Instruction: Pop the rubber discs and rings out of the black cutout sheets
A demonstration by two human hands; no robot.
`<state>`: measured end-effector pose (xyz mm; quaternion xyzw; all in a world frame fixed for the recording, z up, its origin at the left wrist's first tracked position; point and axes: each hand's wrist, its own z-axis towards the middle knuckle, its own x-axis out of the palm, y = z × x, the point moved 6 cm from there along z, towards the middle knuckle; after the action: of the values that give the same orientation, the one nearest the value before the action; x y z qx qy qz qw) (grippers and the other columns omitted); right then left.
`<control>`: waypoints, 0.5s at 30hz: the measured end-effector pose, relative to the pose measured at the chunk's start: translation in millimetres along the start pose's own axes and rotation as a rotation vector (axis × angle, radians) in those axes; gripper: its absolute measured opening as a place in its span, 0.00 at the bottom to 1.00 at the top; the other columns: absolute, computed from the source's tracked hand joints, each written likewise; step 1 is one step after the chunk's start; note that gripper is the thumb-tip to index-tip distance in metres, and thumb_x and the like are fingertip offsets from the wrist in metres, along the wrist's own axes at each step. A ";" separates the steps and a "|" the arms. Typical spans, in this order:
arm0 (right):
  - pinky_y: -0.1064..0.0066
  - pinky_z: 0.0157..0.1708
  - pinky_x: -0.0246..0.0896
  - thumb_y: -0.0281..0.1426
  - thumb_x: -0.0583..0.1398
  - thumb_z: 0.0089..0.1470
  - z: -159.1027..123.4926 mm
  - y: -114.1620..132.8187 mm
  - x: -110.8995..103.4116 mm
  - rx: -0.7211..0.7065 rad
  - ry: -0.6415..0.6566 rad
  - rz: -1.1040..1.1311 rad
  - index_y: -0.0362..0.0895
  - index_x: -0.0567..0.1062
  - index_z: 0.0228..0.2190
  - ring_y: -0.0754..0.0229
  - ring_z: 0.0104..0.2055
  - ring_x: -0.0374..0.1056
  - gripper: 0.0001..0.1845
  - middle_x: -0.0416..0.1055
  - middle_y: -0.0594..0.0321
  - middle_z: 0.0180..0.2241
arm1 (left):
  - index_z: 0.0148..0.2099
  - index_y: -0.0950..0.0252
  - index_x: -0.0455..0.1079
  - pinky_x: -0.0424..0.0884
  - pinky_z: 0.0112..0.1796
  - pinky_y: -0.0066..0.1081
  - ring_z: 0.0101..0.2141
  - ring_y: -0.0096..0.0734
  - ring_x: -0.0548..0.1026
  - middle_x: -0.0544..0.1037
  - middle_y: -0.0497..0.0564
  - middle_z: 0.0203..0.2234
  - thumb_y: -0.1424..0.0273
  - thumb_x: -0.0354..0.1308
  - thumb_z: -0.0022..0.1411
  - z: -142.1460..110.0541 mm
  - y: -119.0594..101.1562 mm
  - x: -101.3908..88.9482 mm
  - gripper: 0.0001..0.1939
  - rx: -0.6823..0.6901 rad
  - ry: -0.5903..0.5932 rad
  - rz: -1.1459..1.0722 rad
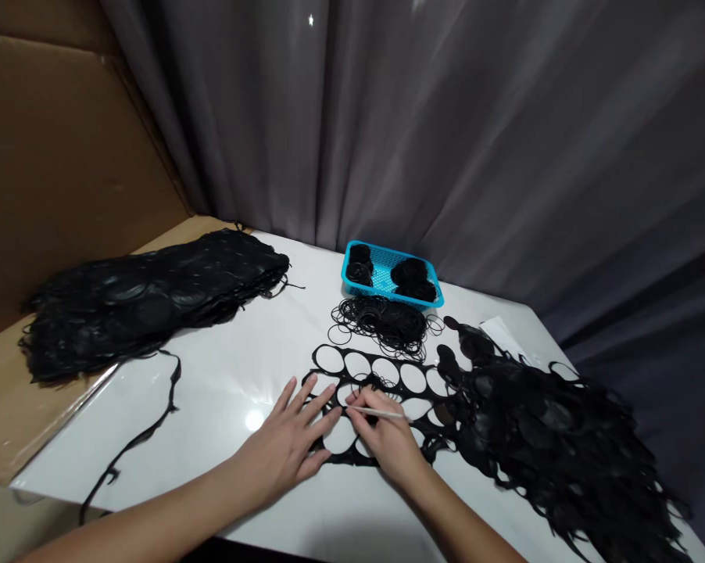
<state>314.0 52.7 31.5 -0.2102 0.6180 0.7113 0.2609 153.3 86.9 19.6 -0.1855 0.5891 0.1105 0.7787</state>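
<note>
A black rubber sheet (381,383) with round holes punched out lies flat on the white table (235,391). My left hand (291,442) rests on the sheet's left end with its fingers spread flat. My right hand (388,442) is closed in a pinch on a thin white stick (381,411), whose tip points at the sheet near the holes. A loose pile of thin black rubber rings (388,320) lies just beyond the sheet.
A blue basket (381,274) with black discs stands at the back. A stack of black sheets (147,301) lies at the left, and a heap of used black sheets (563,446) at the right. A black strip (147,426) trails on the table. Grey curtain behind, cardboard at left.
</note>
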 end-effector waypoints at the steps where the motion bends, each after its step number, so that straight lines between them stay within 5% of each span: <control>1: 0.65 0.41 0.64 0.27 0.54 0.64 -1.6 5.1 2.3 -0.057 0.014 -0.047 0.47 0.70 0.33 0.55 0.39 0.68 0.07 0.73 0.60 0.35 | 0.68 0.55 0.58 0.49 0.64 0.56 0.69 0.54 0.48 0.56 0.52 0.69 0.63 0.58 0.68 0.2 0.2 0.5 0.28 0.000 0.002 -0.006; 5: 0.60 0.42 0.63 0.24 0.54 0.60 4.1 14.4 -5.0 -0.214 0.030 -0.190 0.46 0.72 0.36 0.50 0.41 0.66 0.08 0.73 0.55 0.38 | 0.67 0.57 0.60 0.54 0.63 0.54 0.69 0.55 0.48 0.56 0.53 0.69 0.64 0.60 0.66 0.0 1.0 0.9 0.29 0.003 -0.001 -0.046; 10: 0.63 0.38 0.58 0.34 0.57 0.60 35.0 -33.6 -89.6 0.132 -0.441 -0.034 0.48 0.64 0.25 0.54 0.34 0.62 0.12 0.65 0.61 0.28 | 0.65 0.58 0.62 0.56 0.62 0.55 0.68 0.58 0.49 0.56 0.54 0.69 0.65 0.61 0.64 -1.5 0.5 -2.9 0.28 0.014 -0.008 -0.069; 12: 0.64 0.35 0.57 0.38 0.57 0.60 41.8 -49.5 -110.1 0.208 -0.495 0.018 0.48 0.63 0.24 0.56 0.30 0.61 0.14 0.65 0.62 0.26 | 0.66 0.58 0.62 0.57 0.62 0.55 0.68 0.59 0.49 0.55 0.54 0.69 0.65 0.61 0.64 -1.4 0.5 -4.5 0.29 0.009 -0.005 -0.068; 15: 0.68 0.26 0.57 0.44 0.60 0.57 45.0 -61.7 -108.8 0.308 -0.422 0.195 0.47 0.65 0.27 0.61 0.23 0.62 0.16 0.72 0.60 0.29 | 0.66 0.58 0.62 0.59 0.61 0.57 0.68 0.59 0.49 0.56 0.54 0.69 0.65 0.61 0.64 -0.3 0.9 -6.3 0.29 0.006 0.011 -0.065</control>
<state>438.3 91.2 58.3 0.0452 0.6682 0.6588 0.3427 150.9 87.9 25.5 -0.2030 0.5872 0.0824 0.7792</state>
